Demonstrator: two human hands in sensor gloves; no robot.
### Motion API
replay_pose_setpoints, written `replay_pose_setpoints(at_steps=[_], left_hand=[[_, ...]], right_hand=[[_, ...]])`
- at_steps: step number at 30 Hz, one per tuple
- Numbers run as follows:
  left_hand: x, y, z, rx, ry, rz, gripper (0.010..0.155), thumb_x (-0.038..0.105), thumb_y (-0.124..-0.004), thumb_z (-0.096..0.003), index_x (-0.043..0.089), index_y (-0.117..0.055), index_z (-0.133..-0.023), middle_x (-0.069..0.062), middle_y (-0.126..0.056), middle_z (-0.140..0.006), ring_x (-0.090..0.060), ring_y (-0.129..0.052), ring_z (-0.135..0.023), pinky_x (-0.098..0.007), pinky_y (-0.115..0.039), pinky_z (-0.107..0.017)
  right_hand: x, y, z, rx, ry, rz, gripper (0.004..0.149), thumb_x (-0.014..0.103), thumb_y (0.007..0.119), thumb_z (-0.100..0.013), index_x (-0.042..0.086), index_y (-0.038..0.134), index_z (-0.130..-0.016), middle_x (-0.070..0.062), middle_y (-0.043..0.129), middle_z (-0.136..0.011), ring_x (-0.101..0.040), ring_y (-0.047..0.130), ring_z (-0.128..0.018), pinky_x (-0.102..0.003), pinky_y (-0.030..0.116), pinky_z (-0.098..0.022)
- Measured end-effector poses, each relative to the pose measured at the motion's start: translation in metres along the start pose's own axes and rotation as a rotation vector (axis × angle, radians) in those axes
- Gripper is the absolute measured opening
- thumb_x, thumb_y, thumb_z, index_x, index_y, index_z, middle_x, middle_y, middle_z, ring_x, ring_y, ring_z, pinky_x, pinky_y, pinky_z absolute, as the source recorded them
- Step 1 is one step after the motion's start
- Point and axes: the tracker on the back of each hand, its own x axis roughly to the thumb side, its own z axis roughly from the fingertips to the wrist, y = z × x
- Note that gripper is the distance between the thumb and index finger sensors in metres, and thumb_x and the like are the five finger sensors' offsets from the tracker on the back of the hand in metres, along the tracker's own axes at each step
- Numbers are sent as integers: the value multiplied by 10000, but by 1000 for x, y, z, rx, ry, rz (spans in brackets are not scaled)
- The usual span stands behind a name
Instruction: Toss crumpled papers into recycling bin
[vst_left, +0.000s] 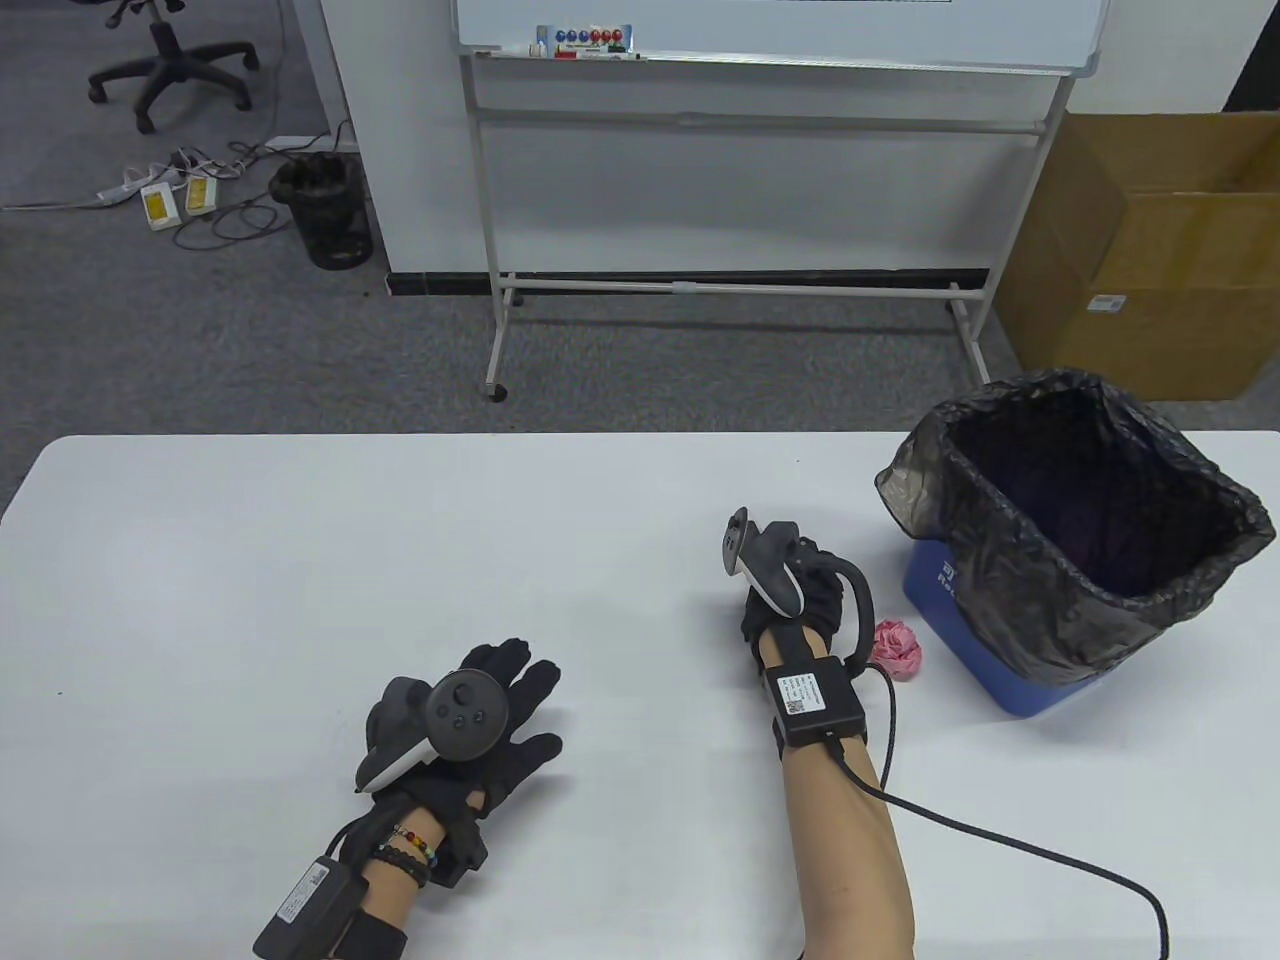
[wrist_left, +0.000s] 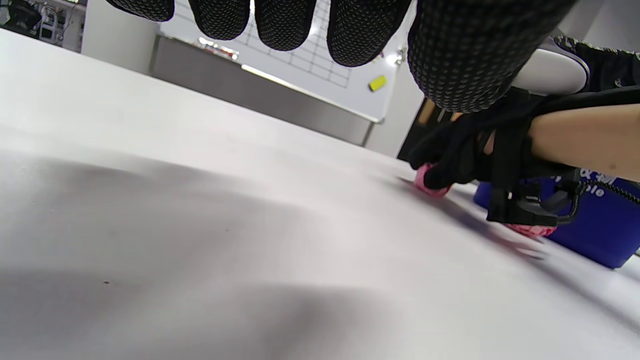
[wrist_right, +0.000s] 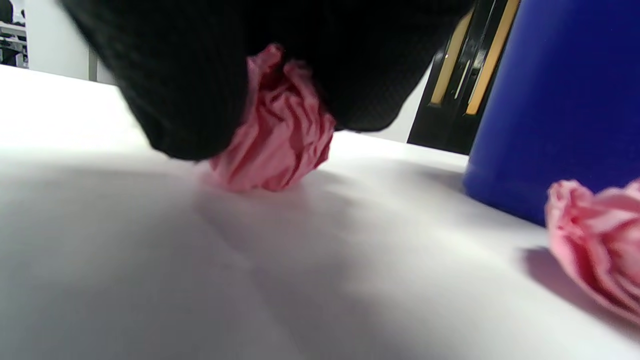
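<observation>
The right hand (vst_left: 790, 590) curls its fingers (wrist_right: 180, 100) round a pink paper ball (wrist_right: 275, 130) that touches the table (vst_left: 300, 560). A second ball (vst_left: 898, 647) lies just beside them, against the bin (vst_left: 960, 600). The grip should firm before lifting over the rim. The left hand (vst_left: 470, 730) rests flat, fingers straight.

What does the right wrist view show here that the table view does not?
Only the right wrist view shows a pink paper ball held on the table under the right hand's fingers. Only the table view shows the left hand lying flat and the bin's black liner. Both show the blue bin and a second, loose pink ball beside it.
</observation>
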Motion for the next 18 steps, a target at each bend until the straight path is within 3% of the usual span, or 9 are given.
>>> replay_pose_setpoints(at_steps=[11, 18], left_hand=[[1, 0, -1, 2, -1, 2, 737, 520, -800, -458, 258, -542, -1096, -141, -412, -1229, -466, -419, -1118, -676, -453, -752], [5, -1, -1, -1, -11, 3, 737, 520, -800, -458, 260, -541, -1097, -139, -407, -1231, -464, -414, -1120, -675, -449, -754]], right_hand=[[-5, 3, -4, -86, -5, -13, 616, 357, 960, -302, 294, 809, -896, 18, 888, -916, -226, 992, -790, -245, 924, -529], [-17, -28, 14, -78, -65, -111, 620, 363, 953, -314, 275, 801, -909, -6, 892, -916, -238, 997, -786, -251, 927, -524]])
